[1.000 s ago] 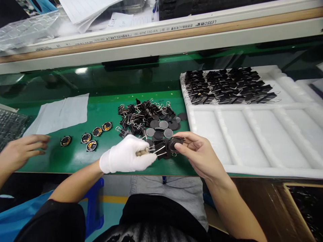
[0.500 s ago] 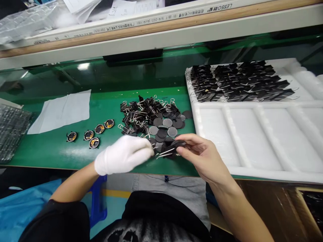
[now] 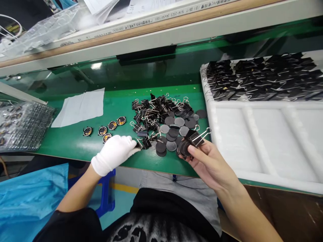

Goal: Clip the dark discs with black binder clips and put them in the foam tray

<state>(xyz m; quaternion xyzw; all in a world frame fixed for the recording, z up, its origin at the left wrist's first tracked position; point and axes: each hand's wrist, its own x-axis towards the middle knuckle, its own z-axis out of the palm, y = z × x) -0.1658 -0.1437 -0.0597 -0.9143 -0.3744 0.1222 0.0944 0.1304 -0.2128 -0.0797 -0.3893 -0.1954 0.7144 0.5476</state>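
My right hand (image 3: pixel 209 161) is bare and closed on a black binder clip (image 3: pixel 193 135) whose wire handles point up and right. Dark round discs (image 3: pixel 183 148) sit at the clip, between thumb and fingers. My left hand (image 3: pixel 113 153), in a white glove, has its fingertips pinched at the wire handles of another binder clip (image 3: pixel 145 143) near the table's front. Between the hands lie loose round discs (image 3: pixel 171 145), some dark and some greyish. A heap of black binder clips (image 3: pixel 151 111) spreads just behind them.
Several round watch-like parts (image 3: pixel 112 125) lie left of the heap, near a white sheet (image 3: pixel 79 107). Stacked clear trays (image 3: pixel 30 124) stand far left. On the right, a white foam tray (image 3: pixel 228 134) carries rows of binder clips (image 3: pixel 262 77). A shelf edge (image 3: pixel 151 33) crosses above.
My right hand has turned the clip, so its handles now point up and right instead of left. My left hand has drawn away to a clip on the table. The view has shifted left.
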